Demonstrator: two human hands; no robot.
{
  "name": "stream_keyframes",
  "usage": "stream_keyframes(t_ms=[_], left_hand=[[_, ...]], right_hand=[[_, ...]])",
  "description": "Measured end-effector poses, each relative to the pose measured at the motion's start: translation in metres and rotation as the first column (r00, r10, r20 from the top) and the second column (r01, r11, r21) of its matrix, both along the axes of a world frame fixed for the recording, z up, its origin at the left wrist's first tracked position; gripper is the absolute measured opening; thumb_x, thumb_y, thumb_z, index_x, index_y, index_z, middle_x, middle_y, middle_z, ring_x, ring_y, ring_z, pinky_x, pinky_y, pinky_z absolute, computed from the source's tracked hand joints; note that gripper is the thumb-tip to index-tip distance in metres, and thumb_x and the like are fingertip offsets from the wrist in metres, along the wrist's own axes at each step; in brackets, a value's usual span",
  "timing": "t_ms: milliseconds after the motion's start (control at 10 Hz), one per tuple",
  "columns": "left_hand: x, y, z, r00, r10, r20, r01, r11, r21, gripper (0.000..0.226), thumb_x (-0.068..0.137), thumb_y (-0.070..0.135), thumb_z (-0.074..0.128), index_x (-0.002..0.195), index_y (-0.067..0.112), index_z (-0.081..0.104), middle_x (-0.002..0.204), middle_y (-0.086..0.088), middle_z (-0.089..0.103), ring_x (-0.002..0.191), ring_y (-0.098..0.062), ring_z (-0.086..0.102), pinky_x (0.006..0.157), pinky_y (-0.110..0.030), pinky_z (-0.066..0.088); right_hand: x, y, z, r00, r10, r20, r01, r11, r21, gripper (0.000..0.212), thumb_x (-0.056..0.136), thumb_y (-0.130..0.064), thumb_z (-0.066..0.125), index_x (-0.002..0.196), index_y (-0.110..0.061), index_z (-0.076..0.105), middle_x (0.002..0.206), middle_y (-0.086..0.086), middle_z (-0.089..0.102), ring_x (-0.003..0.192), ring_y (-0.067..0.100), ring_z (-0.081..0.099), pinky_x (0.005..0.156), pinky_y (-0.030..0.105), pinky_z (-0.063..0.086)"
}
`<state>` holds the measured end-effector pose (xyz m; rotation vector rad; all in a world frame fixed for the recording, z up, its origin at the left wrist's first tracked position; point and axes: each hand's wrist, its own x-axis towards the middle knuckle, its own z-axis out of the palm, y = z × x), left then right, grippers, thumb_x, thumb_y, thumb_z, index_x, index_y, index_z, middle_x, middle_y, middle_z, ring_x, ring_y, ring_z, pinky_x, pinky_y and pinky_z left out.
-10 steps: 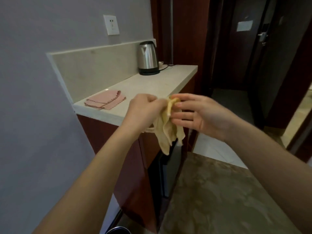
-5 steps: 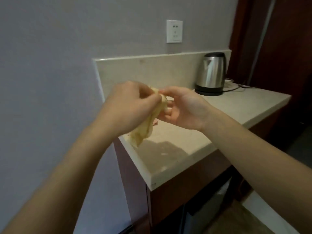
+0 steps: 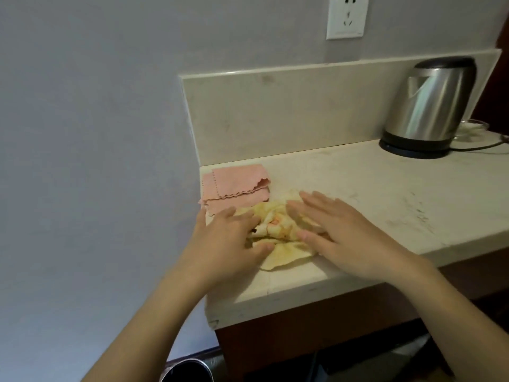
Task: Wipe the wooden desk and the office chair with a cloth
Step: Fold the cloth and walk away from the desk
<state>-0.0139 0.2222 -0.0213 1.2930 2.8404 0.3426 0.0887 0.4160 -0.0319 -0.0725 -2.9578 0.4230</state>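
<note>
Fingers [image 3: 312,201] of the left hand [image 3: 225,241] and right hand [image 3: 347,230] lie straight and spread, pressing the cloth [image 3: 275,226] on the tabletop [image 3: 371,188]. Best smooth it outward evenly, then fold a pad.

Cloth [image 3: 278,256] partly covered; cropped rim [image 3: 187,371] below, perhaps a bin.

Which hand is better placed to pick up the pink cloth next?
Probably left. The left hand rests on the yellow cloth with its fingertips close to the pink cloth; the right hand lies farther off, on the kettle side.
</note>
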Motion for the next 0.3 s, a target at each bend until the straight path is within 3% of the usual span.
stream_keyframes(t_ms=[100, 200, 300], left_hand=[[-0.001, -0.002, -0.008, 0.999, 0.038, -0.025, -0.04, 0.993, -0.109, 0.062, 0.086, 0.069, 0.022, 0.144, 0.047, 0.021, 0.153, 0.024, 0.016, 0.145, -0.012, 0.004, 0.114, -0.052, -0.008], [0.002, -0.011, -0.011, 0.998, 0.066, 0.004, -0.065, 0.993, -0.096, 0.07, 0.08, 0.073, 0.013, 0.145, 0.05, 0.006, 0.154, 0.025, -0.002, 0.144, -0.009, -0.013, 0.113, -0.05, -0.017], [0.006, -0.02, -0.008, 0.996, 0.081, 0.035, -0.082, 0.996, 0.04, 0.062, 0.084, 0.068, 0.016, 0.144, 0.052, 0.007, 0.154, 0.024, -0.001, 0.142, -0.004, -0.015, 0.114, -0.048, -0.017]], right_hand=[[0.004, -0.007, -0.006, 0.994, -0.019, 0.11, 0.007, 0.994, 0.111, 0.061, 0.087, -0.066, 0.013, 0.144, -0.049, -0.001, 0.154, -0.02, -0.008, 0.14, -0.003, -0.008, 0.113, 0.03, -0.011], [0.001, -0.016, -0.005, 0.996, -0.089, 0.015, 0.084, 0.976, 0.202, 0.07, 0.08, -0.069, 0.0, 0.146, -0.045, 0.002, 0.156, -0.016, -0.007, 0.141, 0.004, -0.015, 0.114, 0.038, -0.014], [-0.004, -0.033, 0.006, 0.99, -0.079, -0.119, 0.097, 0.984, 0.151, 0.067, 0.081, -0.068, 0.002, 0.144, -0.045, 0.009, 0.156, -0.018, 0.001, 0.14, 0.002, -0.012, 0.114, 0.034, -0.011]])
